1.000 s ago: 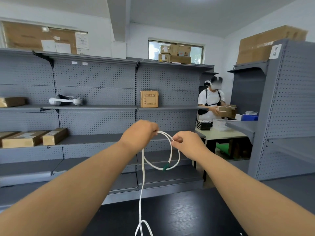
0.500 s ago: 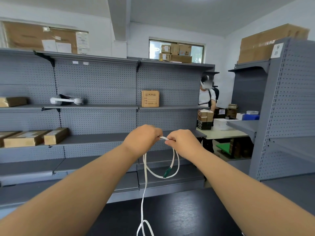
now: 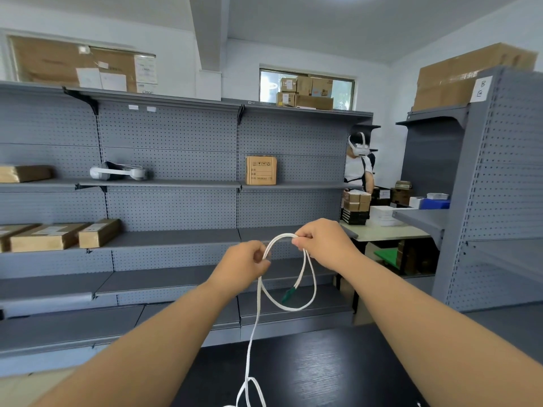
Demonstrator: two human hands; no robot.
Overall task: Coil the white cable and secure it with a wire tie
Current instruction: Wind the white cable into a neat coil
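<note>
Head view: my left hand (image 3: 244, 264) and right hand (image 3: 323, 242) are raised at 12 o'clock, each pinching the white cable (image 3: 291, 309). One small loop hangs between them, with the green plug (image 3: 288, 295) dangling inside it. I judge the loop could spring open if either pinch loosens. The long tail trailing toward 6 o'clock could snag on the black table (image 3: 323, 362). There is open air around my hands, and the grey shelving (image 3: 176, 239) stands well beyond.

A white cable (image 3: 305, 306) arches between the pinching fingers of the left hand (image 3: 242, 267) and right hand (image 3: 326, 243), its loop and green plug (image 3: 288, 295) hanging below them.
</note>
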